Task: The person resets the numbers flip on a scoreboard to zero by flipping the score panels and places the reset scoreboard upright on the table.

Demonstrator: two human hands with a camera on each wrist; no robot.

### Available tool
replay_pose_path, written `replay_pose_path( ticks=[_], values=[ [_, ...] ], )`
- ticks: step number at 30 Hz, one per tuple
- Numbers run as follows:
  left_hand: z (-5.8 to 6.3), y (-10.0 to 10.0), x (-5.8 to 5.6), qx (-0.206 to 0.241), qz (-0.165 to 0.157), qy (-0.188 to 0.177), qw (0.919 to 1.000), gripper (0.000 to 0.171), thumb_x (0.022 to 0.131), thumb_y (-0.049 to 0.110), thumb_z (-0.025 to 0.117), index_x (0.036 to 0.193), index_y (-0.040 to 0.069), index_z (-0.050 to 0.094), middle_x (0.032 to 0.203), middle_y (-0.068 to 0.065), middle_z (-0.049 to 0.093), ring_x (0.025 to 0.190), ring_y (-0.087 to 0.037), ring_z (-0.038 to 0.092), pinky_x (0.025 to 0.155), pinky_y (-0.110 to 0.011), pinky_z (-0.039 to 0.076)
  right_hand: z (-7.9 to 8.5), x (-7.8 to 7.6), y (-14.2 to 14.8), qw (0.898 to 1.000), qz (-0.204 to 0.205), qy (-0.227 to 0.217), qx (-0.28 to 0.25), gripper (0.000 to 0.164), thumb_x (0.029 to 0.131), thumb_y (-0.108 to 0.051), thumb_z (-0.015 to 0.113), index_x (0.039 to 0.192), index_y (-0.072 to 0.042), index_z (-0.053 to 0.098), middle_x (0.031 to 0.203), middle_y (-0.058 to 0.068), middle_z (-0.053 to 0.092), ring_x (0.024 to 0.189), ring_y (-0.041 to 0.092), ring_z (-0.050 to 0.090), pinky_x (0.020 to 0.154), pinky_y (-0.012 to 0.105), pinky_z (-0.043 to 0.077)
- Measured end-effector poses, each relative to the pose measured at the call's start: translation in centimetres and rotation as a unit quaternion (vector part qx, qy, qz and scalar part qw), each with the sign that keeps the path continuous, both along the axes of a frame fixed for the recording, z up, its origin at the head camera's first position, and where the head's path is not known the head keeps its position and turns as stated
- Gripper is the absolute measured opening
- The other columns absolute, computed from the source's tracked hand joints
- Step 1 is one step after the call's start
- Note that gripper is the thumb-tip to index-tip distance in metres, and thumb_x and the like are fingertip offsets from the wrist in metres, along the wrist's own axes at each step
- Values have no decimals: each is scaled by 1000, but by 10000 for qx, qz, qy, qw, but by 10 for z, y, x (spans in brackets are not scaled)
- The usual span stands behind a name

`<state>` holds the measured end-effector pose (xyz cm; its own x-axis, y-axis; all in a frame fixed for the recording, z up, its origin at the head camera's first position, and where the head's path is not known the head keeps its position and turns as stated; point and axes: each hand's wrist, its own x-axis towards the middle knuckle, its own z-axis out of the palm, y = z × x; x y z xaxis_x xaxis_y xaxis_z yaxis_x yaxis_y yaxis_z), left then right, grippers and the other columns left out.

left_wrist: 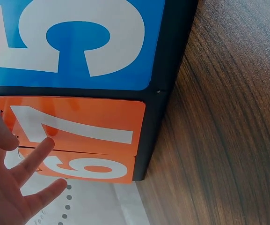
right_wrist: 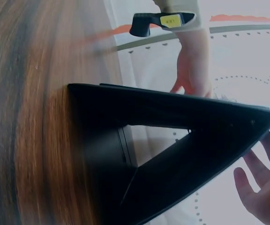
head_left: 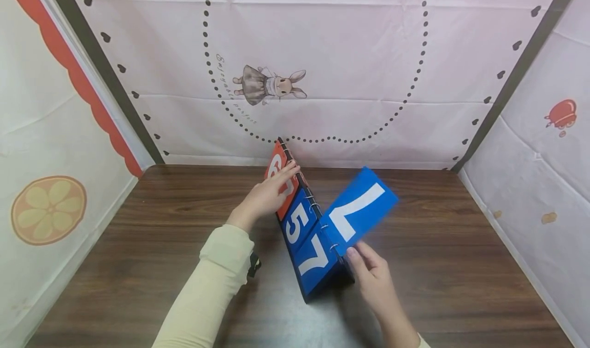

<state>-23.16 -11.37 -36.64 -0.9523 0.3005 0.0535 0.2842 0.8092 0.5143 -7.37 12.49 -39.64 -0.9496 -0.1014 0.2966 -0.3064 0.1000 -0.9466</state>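
Flip scoreboard (head_left: 304, 237) stands tent-like mid-table, rings along its ridge; left hand (head_left: 264, 197) – fingers extended, gripping nothing – lies over the ridge by the orange cards (left_wrist: 97, 124); right hand (head_left: 374, 275) pinches a raised blue card (head_left: 361, 207) near its lower corner, card by the rings; blue 5 card (head_left: 297, 224) and blue 7 card (head_left: 317, 261) lie flat on the slope; wooden table (head_left: 184, 245) beneath.

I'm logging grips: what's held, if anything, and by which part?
The right hand pinches the raised blue scoreboard card near its lower corner; the left hand rests on the scoreboard.
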Motion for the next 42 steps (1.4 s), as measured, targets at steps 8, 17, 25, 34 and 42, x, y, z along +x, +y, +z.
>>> replay_pose_path(
  ticks=[8,17,25,34,42],
  values=[
    [-1,-2,0,87,-6,-54,9999,66,92,22,56,145,42,22,152,19,10,136,-23,24,96,-60,33,-4,1,-6,9981,-129,595,110,35,95,-2,47,129,-3,53,129,9,55,116,11,52,92,22,41],
    [-2,-2,-3,50,-67,-43,10000,67,91,19,56,145,41,22,151,20,10,137,-21,24,100,-62,24,-4,-3,-12,9861,-380,1540,503,34,86,7,57,118,0,62,119,11,61,113,13,54,94,20,40],
    [-3,-3,-3,34,-193,39,9998,67,91,20,56,146,37,22,152,16,10,138,-19,21,101,-62,21,-6,-5,-15,9779,-699,1856,666,32,82,10,60,113,1,65,113,11,64,108,14,57,91,18,42],
    [-2,-2,-2,13,-201,113,9997,65,91,22,57,146,36,25,153,15,12,137,-20,22,100,-63,24,-6,-8,-15,9496,-740,2647,1507,38,80,8,63,116,-6,66,115,8,64,111,23,57,96,25,37],
    [-2,-2,-2,-131,-138,248,9995,64,90,22,58,145,34,28,152,14,15,137,-21,23,101,-63,22,-3,-9,-13,9186,-920,3291,1987,27,88,-8,60,114,-10,67,111,2,66,100,20,61,84,29,42]
  ],
)
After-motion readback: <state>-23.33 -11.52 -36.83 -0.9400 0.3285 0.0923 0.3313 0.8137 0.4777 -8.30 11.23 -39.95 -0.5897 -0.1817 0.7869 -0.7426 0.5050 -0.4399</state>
